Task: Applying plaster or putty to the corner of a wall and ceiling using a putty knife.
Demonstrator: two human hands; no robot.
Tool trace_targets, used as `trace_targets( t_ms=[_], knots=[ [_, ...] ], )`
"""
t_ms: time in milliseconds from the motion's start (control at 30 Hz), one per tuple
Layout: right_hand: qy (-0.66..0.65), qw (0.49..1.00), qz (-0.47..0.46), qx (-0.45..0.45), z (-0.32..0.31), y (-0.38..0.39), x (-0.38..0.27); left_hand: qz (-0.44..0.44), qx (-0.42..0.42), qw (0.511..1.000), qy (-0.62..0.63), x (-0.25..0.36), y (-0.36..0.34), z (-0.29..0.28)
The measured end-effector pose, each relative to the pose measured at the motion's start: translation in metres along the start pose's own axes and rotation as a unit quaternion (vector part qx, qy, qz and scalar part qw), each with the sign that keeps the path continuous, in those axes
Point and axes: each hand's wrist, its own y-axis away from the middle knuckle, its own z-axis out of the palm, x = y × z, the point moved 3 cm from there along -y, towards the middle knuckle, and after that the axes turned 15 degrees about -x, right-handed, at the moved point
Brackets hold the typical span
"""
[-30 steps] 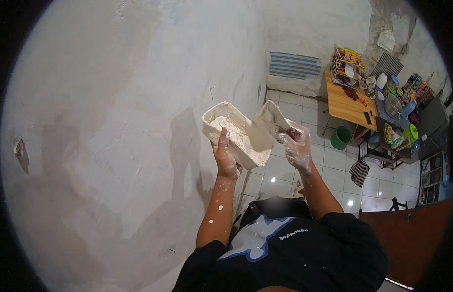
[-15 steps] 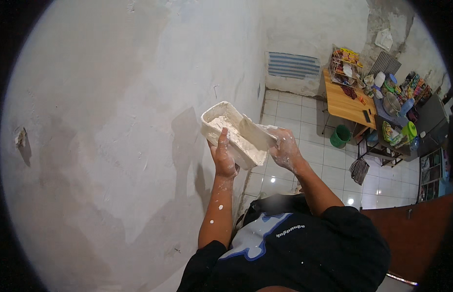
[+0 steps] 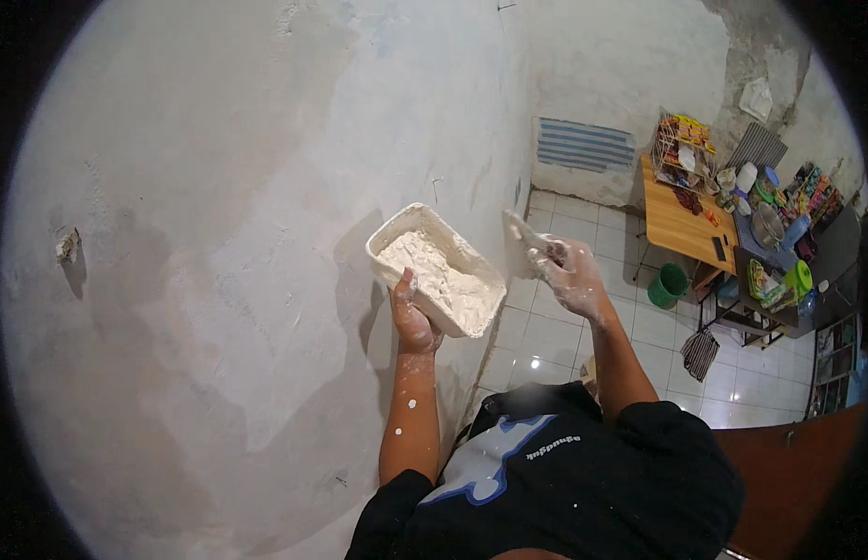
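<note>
My left hand (image 3: 414,324), specked with white, grips a white rectangular tub (image 3: 445,315) from below, its thumb up along the near side. Thick off-white putty (image 3: 432,264) fills much of the tub, lumpy at the far left end. To the tub's right, my right hand (image 3: 574,280) is closed round a putty knife (image 3: 520,230). The blade is seen nearly edge-on, coated with putty, and stands apart from the tub. White smears cover the right fingers too.
A patchy grey-white plastered wall (image 3: 219,308) rises close on the left, with a rough lump (image 3: 68,246) sticking out. At the far right are a wooden table (image 3: 681,219) with a wire rack (image 3: 681,149), a green bucket (image 3: 668,286) and a brown panel (image 3: 798,476).
My right hand has lifted the putty knife out of the tub and moved it right. The tub has shifted slightly left, showing more putty.
</note>
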Motion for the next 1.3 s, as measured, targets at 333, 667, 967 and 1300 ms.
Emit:
trace_targets(
  t_ms=[333,667,967,1300],
  knots=[
    [0.153,0.969,-0.195,-0.002,0.034,0.008,-0.024,0.01,0.019,1.0,0.01,-0.003,-0.006,-0.002],
    [0.174,0.97,-0.156,-0.058,0.051,-0.006,-0.001,-0.009,0.005,1.0,-0.011,-0.003,-0.009,0.0],
    [-0.125,0.987,0.064,0.077,0.017,-0.005,0.028,0.046,0.004,0.996,-0.07,-0.01,0.002,-0.017],
    [-0.501,0.847,-0.073,0.16,0.038,-0.009,0.032,0.082,0.015,0.979,-0.188,-0.008,0.001,-0.014]
  ],
)
